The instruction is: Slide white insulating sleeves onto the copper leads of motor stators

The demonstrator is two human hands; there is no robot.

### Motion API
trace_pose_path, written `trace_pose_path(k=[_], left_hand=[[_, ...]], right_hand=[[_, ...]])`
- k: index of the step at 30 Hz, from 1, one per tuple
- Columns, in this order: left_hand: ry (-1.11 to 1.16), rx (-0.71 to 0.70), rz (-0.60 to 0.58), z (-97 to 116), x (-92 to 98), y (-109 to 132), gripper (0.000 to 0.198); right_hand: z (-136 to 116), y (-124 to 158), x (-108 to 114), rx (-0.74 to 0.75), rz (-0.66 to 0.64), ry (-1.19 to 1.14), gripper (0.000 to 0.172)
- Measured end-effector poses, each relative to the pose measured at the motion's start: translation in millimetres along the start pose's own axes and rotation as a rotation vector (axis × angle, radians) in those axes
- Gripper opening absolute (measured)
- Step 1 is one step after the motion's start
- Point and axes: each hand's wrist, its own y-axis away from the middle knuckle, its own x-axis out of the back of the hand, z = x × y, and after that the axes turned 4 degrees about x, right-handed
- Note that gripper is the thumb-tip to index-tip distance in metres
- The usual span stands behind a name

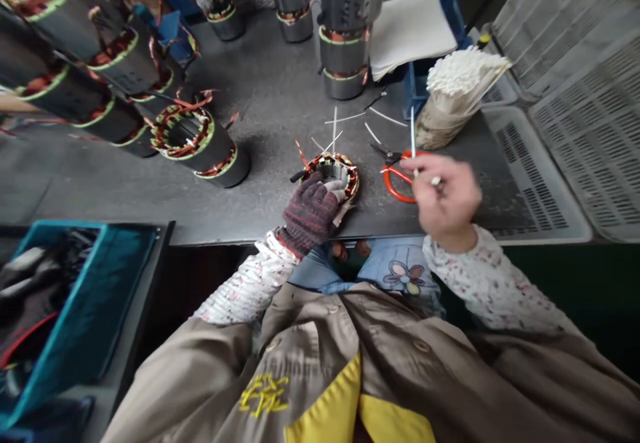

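My left hand [311,213], in a dark knitted glove, grips the near side of a motor stator [353,175], with its fingers over the rim and into the bore. Copper windings and green-yellow insulation ring the stator's top, and white strips stick up from its far edge. My right hand [445,193], bare and slightly blurred, is closed on a thin white strip [413,126] that points away from me. Beneath and beside that hand lie scissors [395,190] with orange handles, partly covered by it. Several loose white strips [387,117] are scattered beyond the scissors.
Stators [345,50] stand stacked at the back, and more [200,143] fill the left. A bundle of white strips [445,110] stands right, before white paper [413,30]. Grey perforated crates [585,110] border the right; a teal bin [95,296] is at lower left.
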Motion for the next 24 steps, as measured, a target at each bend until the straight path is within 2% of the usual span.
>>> trace_pose_path(k=[3, 5, 9, 14, 17, 21, 24], left_hand=[[0.012, 0.080, -0.003, 5.3, -0.6, 3.1, 0.015], [0.008, 0.145, -0.030, 7.4, -1.2, 4.2, 0.017], [0.037, 0.199, -0.086, 9.1, -2.0, 5.0, 0.024], [-0.043, 0.154, -0.042, 10.3, 0.5, 2.9, 0.054], [-0.062, 0.134, -0.037, 10.2, 0.7, 1.6, 0.060], [-0.037, 0.152, -0.046, 9.2, -1.9, 2.2, 0.060], [-0.003, 0.169, -0.051, 9.1, -2.7, 3.7, 0.060]], right_hand=[[-20.5, 28.2, -7.1, 0.236, -0.248, -0.046, 0.012], [-24.4, 41.1, -8.2, 0.260, -0.280, -0.129, 0.011], [-26.3, 49.8, -5.8, 0.090, -0.333, -0.199, 0.017], [-26.0, 43.5, -3.1, -0.140, -0.404, -0.264, 0.028], [-25.2, 39.9, -2.2, -0.283, -0.425, -0.266, 0.035], [-25.3, 36.7, -2.2, -0.323, -0.394, -0.251, 0.040], [-23.7, 33.6, -10.4, -0.325, -0.377, -0.231, 0.044]])
